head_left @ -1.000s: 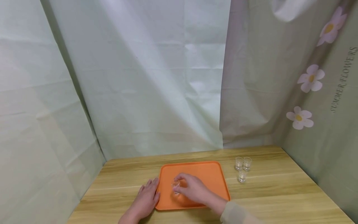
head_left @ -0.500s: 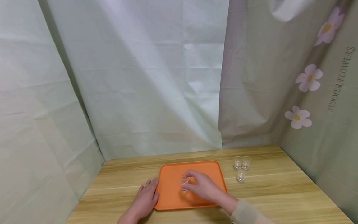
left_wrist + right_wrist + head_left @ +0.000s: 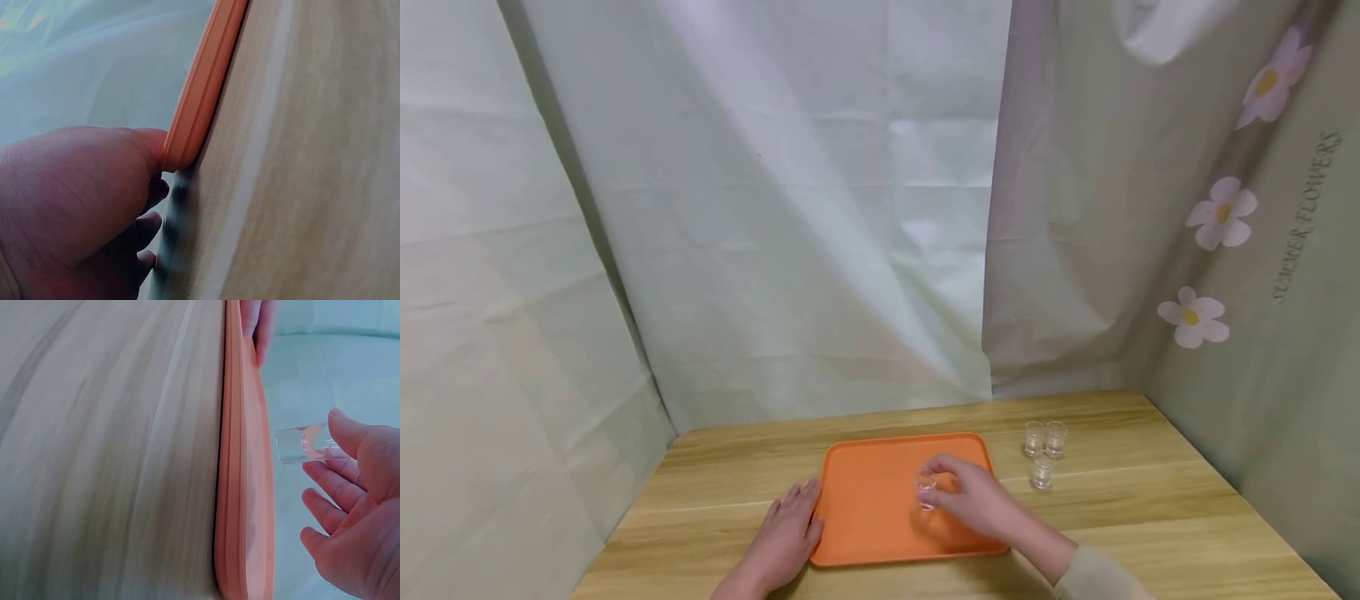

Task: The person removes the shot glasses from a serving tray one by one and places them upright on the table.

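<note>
A small clear shot glass (image 3: 927,498) is pinched between the thumb and fingers of my right hand (image 3: 976,500), over the right part of an orange tray (image 3: 861,504). In the right wrist view the shot glass (image 3: 300,445) stands apart from the tray's rim (image 3: 232,487), above its surface. My left hand (image 3: 782,531) lies against the tray's left edge with its fingers extended. The left wrist view has the thumb side of the left hand (image 3: 81,194) touching the tray's corner (image 3: 190,134).
Three more clear shot glasses (image 3: 1042,473) stand close together on the wooden table (image 3: 1120,500), right of the tray. Pale green cloth (image 3: 820,250) hangs behind and at both sides, with printed flowers (image 3: 1193,317) on the right.
My right hand has carried the shot glass rightward across the tray, from its left part to its right part. My left hand has stayed at the tray's left edge.
</note>
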Demonstrator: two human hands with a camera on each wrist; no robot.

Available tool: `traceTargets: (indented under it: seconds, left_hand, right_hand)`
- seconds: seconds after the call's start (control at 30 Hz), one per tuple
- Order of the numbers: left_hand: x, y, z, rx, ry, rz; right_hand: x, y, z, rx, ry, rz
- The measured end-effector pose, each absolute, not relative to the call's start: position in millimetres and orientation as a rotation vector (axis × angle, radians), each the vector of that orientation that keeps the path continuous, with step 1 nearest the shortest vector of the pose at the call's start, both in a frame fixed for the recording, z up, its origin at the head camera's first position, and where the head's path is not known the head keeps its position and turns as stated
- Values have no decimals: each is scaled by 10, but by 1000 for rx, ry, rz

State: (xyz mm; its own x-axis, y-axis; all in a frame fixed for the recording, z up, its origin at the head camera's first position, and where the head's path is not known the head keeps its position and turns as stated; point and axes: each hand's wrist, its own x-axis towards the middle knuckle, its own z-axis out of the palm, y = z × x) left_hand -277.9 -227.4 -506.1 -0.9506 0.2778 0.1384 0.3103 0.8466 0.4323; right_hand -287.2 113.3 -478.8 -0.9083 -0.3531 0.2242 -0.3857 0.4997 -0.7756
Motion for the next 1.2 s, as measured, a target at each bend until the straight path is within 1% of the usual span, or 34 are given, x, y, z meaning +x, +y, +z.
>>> traceTargets:
  seconds: [0.5, 0.8, 1.03, 1.2]
  left_hand:
    - [-2793, -2286, -5075, -466, -2969, -727]
    - [-2802, -2304, -5086, -469, -2938, -693]
    - [-2810, -2301, -5092, -477, -2942, -691]
    - [-2807, -2291, -5089, -475, -2948, -697]
  right_hand:
    - [-2789, 1638, -4699, 538, -2652, 1304]
    - [-2797, 1899, -4699, 455, -2680, 1259]
    - [-2764, 2049, -4711, 364, -2676, 1249]
    - [-2721, 2086, -4663, 388, -2644, 1203]
